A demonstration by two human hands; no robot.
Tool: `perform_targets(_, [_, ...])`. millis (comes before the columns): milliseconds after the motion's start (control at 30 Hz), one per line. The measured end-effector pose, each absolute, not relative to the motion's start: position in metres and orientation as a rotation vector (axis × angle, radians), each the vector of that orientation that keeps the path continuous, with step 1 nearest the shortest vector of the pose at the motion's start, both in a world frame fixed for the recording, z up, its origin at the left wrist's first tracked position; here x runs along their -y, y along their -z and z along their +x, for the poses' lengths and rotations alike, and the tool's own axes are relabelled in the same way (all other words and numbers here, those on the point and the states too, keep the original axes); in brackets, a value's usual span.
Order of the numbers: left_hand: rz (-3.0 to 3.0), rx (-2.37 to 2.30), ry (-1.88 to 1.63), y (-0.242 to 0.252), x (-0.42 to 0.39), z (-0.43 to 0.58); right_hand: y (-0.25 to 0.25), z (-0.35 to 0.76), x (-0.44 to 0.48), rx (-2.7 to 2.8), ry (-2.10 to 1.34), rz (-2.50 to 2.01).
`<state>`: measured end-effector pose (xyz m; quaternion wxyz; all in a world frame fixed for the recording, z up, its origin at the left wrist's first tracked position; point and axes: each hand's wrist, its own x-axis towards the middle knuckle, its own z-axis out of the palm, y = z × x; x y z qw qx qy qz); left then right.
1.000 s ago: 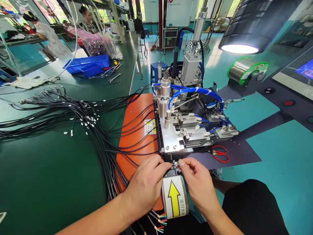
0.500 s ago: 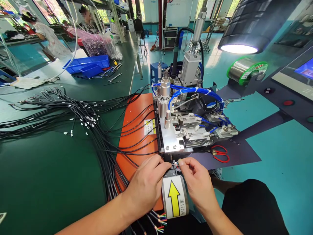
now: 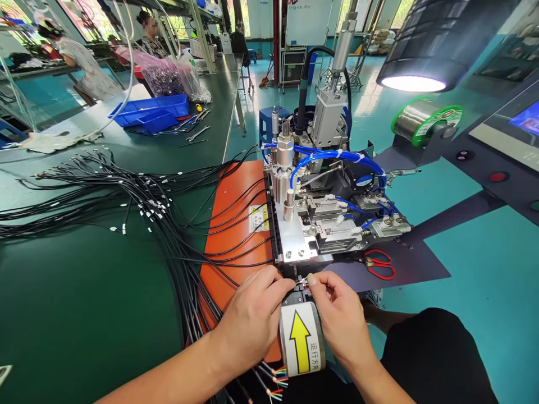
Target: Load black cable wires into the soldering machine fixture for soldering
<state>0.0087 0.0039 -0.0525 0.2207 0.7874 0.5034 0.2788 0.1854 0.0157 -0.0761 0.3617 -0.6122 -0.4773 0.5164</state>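
My left hand (image 3: 257, 314) is closed, thumb and forefinger pinched at the end of a black cable beside a small black fixture (image 3: 293, 297) at the machine's front. Opposite it, my right hand (image 3: 340, 314) pinches the thin coloured wires (image 3: 304, 282) fanning from that cable end. Both sets of fingertips nearly meet over the fixture and partly hide it. Just below lies a white label with a yellow arrow (image 3: 300, 342). Black cables (image 3: 191, 292) run down left of my left hand, and stripped ends with coloured wires (image 3: 275, 381) show beneath my left wrist.
Behind my hands stands a machine (image 3: 295, 224) with metal cylinders and blue tubes. Red-handled scissors (image 3: 380, 265) lie to its right. A solder spool (image 3: 426, 120) and a lamp (image 3: 433, 50) are at upper right. Blue trays (image 3: 151, 109) sit at back left; two people are beyond.
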Motion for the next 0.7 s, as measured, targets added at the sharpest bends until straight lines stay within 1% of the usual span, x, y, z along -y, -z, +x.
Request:
perform_targets(400, [2.192, -1.392, -0.761, 0.0528, -0.0035, 0.0089, 0.0780, 0.1812, -0.0151, 1.271, -1.238, -1.597])
perform_targets(600, [2.239, -1.411, -0.718, 0.0514, -0.0056, 0.0116, 0.0812, 0.1816, -0.0154, 1.276, -1.261, -1.590])
perform_targets(700, [2.247, -1.414, -0.688, 0.0520, -0.0056, 0.0116, 0.0843, 0.1844, -0.0147, 1.210, -1.328, -1.567])
